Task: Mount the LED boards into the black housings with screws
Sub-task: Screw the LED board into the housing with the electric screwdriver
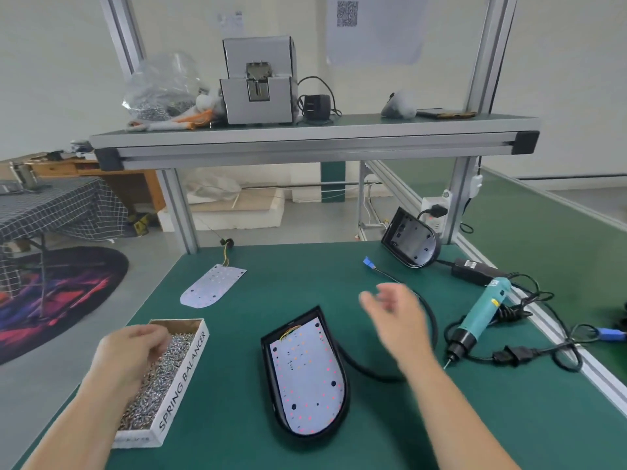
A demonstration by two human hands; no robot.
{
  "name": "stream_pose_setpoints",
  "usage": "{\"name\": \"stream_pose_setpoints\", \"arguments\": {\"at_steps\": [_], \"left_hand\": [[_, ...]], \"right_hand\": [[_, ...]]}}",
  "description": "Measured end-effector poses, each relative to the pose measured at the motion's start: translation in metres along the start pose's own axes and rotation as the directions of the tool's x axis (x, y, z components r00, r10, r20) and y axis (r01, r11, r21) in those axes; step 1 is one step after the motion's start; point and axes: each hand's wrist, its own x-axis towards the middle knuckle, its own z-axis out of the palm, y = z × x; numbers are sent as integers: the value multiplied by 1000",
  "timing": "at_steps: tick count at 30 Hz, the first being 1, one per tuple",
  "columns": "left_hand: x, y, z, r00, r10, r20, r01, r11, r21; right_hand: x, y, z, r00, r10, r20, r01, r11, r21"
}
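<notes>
A black housing (269, 371) lies in the middle of the green table (237, 446) with a white LED board (307, 378) seated in it. My left hand (130, 354) reaches into a white box of screws (185, 378) at the left, fingers curled down among the screws; whether it holds one is hidden. My right hand (397, 320) hovers blurred to the right of the housing with fingers relaxed, holding nothing. A second LED board (212, 286) lies loose at the back left. An empty black housing (412, 239) leans at the back right.
A teal electric screwdriver (478, 317) lies at the right with tangled black cables and a power brick (475, 271). A thick black cable (369, 374) curls from the middle housing behind my right hand. A shelf (305, 140) with a screw feeder runs overhead.
</notes>
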Motion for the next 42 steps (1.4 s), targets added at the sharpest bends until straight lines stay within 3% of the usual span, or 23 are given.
{"name": "stream_pose_setpoints", "arguments": {"at_steps": [1,3,5,7,10,12,14,16,18,22,26,28,33,38,42], "left_hand": [[-10,9,4,984,-96,153,136,949,-285],[-31,20,15,886,-174,430,415,712,-567],[-53,26,30,762,-192,618,613,521,-594],[-72,29,49,662,-166,731,710,451,-540],[-93,33,76,568,-120,814,762,450,-465],[-102,35,90,549,-154,821,777,454,-435],[-107,36,99,553,-199,809,783,455,-424],[-109,34,105,538,-218,814,796,449,-406],[-113,32,109,519,-223,825,805,451,-385],[-119,28,117,505,-228,832,814,447,-372],[-126,26,121,511,-222,830,802,469,-369],[-128,27,120,518,-194,833,785,494,-374],[-135,23,121,557,-167,813,725,576,-378],[-142,17,120,529,-196,826,770,519,-371],[-144,19,121,523,-200,829,797,459,-392]], "right_hand": [[11,2,-19,991,-36,-132,20,993,-118],[37,16,-62,942,-65,-330,-68,924,-375],[55,36,-98,907,55,-417,-279,821,-498],[63,53,-113,882,262,-392,-442,747,-496],[68,67,-115,875,352,-333,-475,759,-444],[74,72,-119,829,427,-361,-531,804,-268],[74,65,-126,798,527,-293,-501,850,165],[73,55,-134,829,535,-164,-367,742,561],[64,35,-133,889,451,-71,-261,629,733],[35,-9,-116,976,212,48,-149,489,859],[14,-47,-88,969,89,230,-247,287,926],[7,-66,-70,965,54,255,-260,261,930],[-10,-107,-31,991,91,97,-119,281,952],[-21,-128,-10,980,117,-160,120,295,948],[-30,-131,-7,976,40,-216,190,340,921]]}}
